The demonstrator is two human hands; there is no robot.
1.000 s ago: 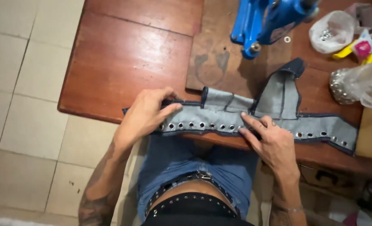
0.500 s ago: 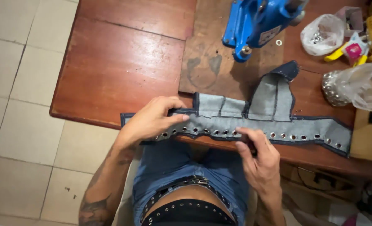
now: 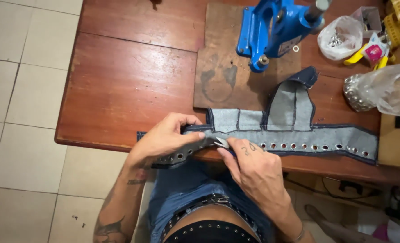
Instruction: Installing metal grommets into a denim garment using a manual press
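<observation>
At the table edge [image 3: 119, 143], both hands, left hand [image 3: 166, 137] and right hand [image 3: 254, 168], seemingly pinch the denim strip [image 3: 294, 135].

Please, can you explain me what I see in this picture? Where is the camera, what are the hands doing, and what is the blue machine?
The camera sits on the person's head and looks down at a reddish wooden table. Both bare hands work on a long grey-blue denim strip with a row of metal eyelets at the table's near edge. The left hand pinches the strip's left part; the right hand presses beside it, fingers on the fabric. Behind stands a blue metal hand press on a brown wooden board. At the right lie clear plastic bags of small metal parts.
</observation>
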